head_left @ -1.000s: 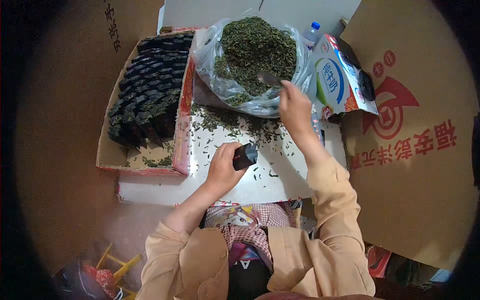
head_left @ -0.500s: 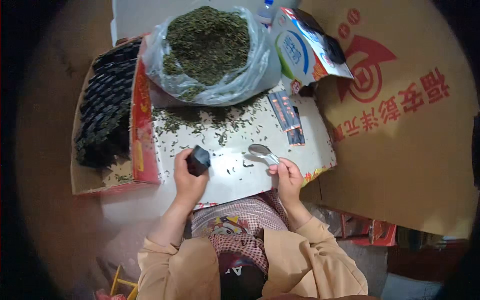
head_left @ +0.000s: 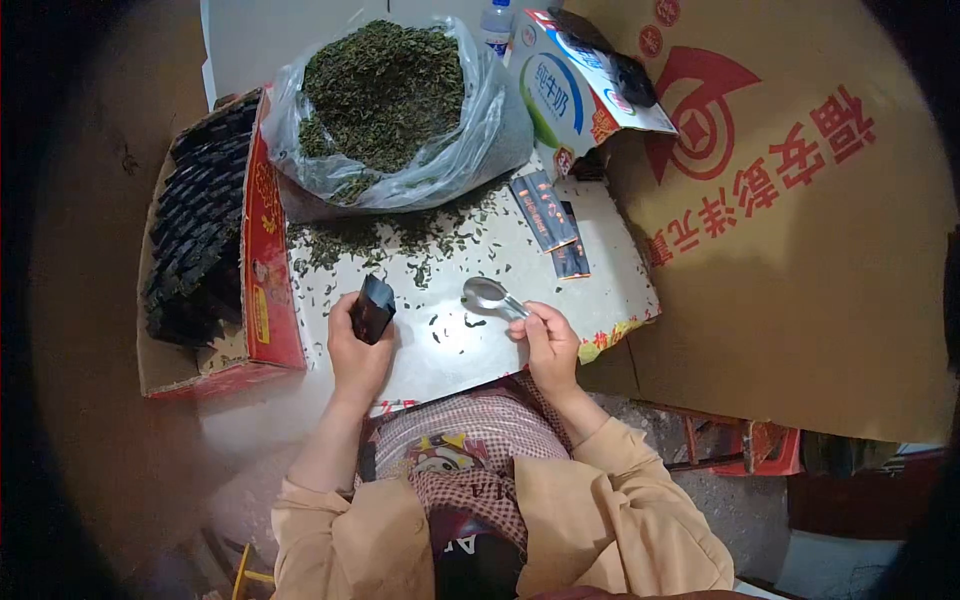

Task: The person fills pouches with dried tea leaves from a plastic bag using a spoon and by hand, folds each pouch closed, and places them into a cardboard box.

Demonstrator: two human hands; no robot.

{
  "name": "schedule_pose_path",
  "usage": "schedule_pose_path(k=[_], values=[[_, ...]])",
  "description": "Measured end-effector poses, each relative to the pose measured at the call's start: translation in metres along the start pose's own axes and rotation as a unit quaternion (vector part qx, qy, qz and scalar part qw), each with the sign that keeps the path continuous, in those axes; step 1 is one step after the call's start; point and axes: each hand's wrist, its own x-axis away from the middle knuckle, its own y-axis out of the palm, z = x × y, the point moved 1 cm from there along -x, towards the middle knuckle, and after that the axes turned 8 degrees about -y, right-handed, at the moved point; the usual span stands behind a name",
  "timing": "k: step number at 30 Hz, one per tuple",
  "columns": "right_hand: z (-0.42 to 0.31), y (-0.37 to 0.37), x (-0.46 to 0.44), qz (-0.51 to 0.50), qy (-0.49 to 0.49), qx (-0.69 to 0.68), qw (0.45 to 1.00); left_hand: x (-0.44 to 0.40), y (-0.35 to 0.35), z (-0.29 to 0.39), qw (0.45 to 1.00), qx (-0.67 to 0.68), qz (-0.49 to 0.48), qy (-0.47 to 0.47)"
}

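Note:
My left hand (head_left: 358, 360) is wrapped round a small black packet (head_left: 374, 312), its mouth open at the top. What is inside the packet cannot be made out. Between the thumb and fingers of my right hand (head_left: 551, 345) is the handle of a metal spoon (head_left: 487, 292); its bowl points left, over the white board (head_left: 440, 365). Beyond both hands stands a clear plastic bag (head_left: 490, 150) full of dark green dried leaves (head_left: 385, 95). Loose bits of leaf lie scattered on the board. Several flat black packets (head_left: 544, 212) rest to the right of the bag.
On the left, an open red carton (head_left: 272, 270) holds many black packets (head_left: 205, 215) in rows. A milk carton (head_left: 560, 90) and a bottle (head_left: 496, 28) stand behind the board. A large brown cardboard sheet (head_left: 760, 330) leans along the right side.
The view has shifted, so the scene sits further left. The black packet has turned, and its open mouth shows more plainly. My spoon has moved slightly left over the board.

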Motion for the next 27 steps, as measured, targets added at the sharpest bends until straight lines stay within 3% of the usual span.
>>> schedule_pose_path(k=[12, 13, 17, 19, 21, 22, 23, 24, 26, 27], values=[[0.001, 0.004, -0.003, 0.001, 0.018, 0.009, 1.000, 0.002, 0.003, -0.010, 0.994, 0.041, 0.023, -0.096], [-0.003, 0.004, -0.003, -0.001, 0.017, 0.011, 1.000, 0.001, 0.007, -0.024, 0.989, 0.115, 0.022, -0.092], [0.004, 0.006, -0.002, -0.004, 0.031, 0.018, 0.999, 0.003, 0.006, -0.014, 0.985, 0.131, 0.021, -0.107], [-0.001, 0.009, -0.001, -0.021, 0.015, 0.028, 0.999, 0.002, 0.002, -0.009, 0.993, 0.011, 0.017, -0.113], [0.006, 0.012, -0.002, -0.015, 0.013, 0.017, 1.000, -0.008, -0.001, -0.022, 0.989, -0.020, -0.043, -0.137], [0.007, 0.012, -0.002, -0.015, 0.015, 0.022, 1.000, -0.009, 0.003, -0.053, 0.996, -0.020, -0.014, -0.087], [0.008, 0.011, -0.002, -0.016, 0.017, 0.027, 0.999, -0.023, 0.006, -0.111, 0.988, 0.106, -0.025, -0.108], [0.007, 0.014, -0.002, 0.000, 0.018, 0.036, 0.999, -0.006, 0.002, -0.047, 0.992, 0.103, -0.058, -0.049], [0.003, 0.012, -0.005, 0.006, -0.019, 0.105, 0.994, -0.006, 0.005, -0.022, 0.998, 0.035, -0.025, -0.054], [0.001, 0.010, -0.004, 0.018, -0.017, 0.111, 0.994, -0.004, 0.005, -0.026, 0.993, 0.100, -0.030, -0.047]])
